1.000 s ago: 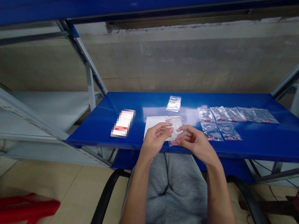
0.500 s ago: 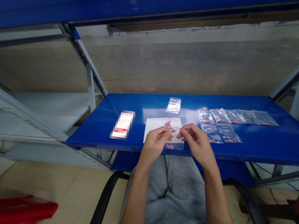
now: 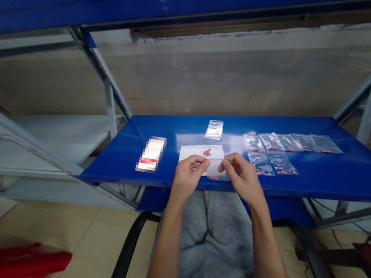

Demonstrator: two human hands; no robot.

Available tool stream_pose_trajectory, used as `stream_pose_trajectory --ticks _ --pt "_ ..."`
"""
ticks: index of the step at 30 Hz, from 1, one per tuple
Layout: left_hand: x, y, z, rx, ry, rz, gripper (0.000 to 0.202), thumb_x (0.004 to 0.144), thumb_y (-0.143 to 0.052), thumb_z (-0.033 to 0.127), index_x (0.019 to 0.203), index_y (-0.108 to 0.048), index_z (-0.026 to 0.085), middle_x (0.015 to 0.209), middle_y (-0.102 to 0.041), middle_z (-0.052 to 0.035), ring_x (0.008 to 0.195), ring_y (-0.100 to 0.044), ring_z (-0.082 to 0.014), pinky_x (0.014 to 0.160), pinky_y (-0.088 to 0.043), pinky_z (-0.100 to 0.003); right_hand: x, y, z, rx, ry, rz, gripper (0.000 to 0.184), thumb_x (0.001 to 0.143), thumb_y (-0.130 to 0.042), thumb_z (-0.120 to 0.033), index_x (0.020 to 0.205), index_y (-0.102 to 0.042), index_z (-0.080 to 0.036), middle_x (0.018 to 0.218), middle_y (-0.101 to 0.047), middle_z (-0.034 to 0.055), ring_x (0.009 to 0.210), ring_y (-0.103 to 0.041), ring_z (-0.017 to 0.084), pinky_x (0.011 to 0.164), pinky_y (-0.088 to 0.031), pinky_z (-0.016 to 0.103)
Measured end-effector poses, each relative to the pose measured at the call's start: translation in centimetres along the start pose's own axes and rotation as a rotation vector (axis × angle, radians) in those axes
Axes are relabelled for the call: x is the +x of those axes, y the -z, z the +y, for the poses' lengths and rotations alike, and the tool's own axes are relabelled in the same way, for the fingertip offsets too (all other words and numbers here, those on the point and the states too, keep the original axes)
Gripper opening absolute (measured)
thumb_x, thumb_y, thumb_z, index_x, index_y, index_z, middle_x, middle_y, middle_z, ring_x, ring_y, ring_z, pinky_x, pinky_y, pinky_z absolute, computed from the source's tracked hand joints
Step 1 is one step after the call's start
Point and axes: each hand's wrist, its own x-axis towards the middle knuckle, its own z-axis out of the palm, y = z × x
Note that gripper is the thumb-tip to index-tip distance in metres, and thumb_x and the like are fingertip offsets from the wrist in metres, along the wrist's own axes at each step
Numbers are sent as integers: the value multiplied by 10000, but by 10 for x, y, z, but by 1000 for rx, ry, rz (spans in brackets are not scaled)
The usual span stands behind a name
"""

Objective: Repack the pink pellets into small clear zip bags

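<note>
Between my two hands is a small clear zip bag (image 3: 215, 168) with a red line along its top edge and several pinkish-red pieces (image 3: 213, 177) at its bottom. My left hand (image 3: 187, 177) pinches its upper left corner between thumb and finger. At the upper right corner, my right hand (image 3: 243, 176) is closed on the same bag. Beneath lies a white paper sheet (image 3: 188, 151), partly covered by my hands. A small pile of loose pinkish-red pieces (image 3: 207, 152) rests on the sheet, just beyond the bag.
Behind the sheet lies a clear bag or stack of bags (image 3: 214, 129). Several filled zip bags (image 3: 283, 163) are laid in two rows at the right of the blue table (image 3: 179, 131). A pixelated white and red item (image 3: 152, 150) lies left. A blue shelf (image 3: 158, 6) hangs overhead.
Both hands stay on the bag's top edge, with a small shift of the left fingers. The bag's lower end sits slightly higher in view. The whole view has shifted a little.
</note>
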Motion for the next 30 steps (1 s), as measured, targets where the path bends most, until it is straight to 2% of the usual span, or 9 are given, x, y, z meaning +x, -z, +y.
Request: stream_pose_trajectory --ticks 5,13,16,22,26,30 --pt "-1 2 3 -25 -19 -31 258 788 -777 421 782 -735 166 770 -738 -40 738 -676 -183 742 -519 -286 0 -5 6 96 -50 -73 207 944 -670 -396 1026 -646 -208 918 -772 51 841 -732 210 745 -534 307" --pt "-4 -1 6 13 -72 -29 215 820 -768 373 790 -762 161 840 -759 -57 779 -695 -193 704 -509 -273 1 -4 7 100 -25 -53 230 983 -620 -425 920 -666 -208 843 -747 35 777 -694 188 709 -496 292" --pt "-5 0 10 21 -77 -37 203 825 -762 363 802 -771 162 856 -768 -63 809 -706 -201 732 -523 -282 1 -4 6 104 -23 -47 250 977 -625 -442 904 -665 -206 821 -743 35 731 -672 181 677 -479 287" --pt "-7 -1 13 39 -27 -108 222 793 -802 342 949 -798 184 994 -787 -82 834 -702 -193 709 -518 -269 1 -2 6 118 -22 -41 251 959 -652 -444 897 -678 -202 807 -730 34 741 -675 188 689 -487 289" --pt "-6 -4 9 40 -76 -107 175 839 -764 341 898 -803 181 912 -787 -73 853 -714 -204 770 -527 -289 1 -1 6 144 -35 -88 243 961 -654 -429 906 -699 -196 828 -744 37 780 -693 194 728 -507 298" --pt "-5 -5 8 76 -101 -49 169 841 -759 331 847 -793 165 861 -778 -69 801 -708 -198 717 -512 -276 0 0 4 200 -70 -126 256 957 -659 -446 951 -730 -200 878 -774 47 842 -718 211 776 -530 314"
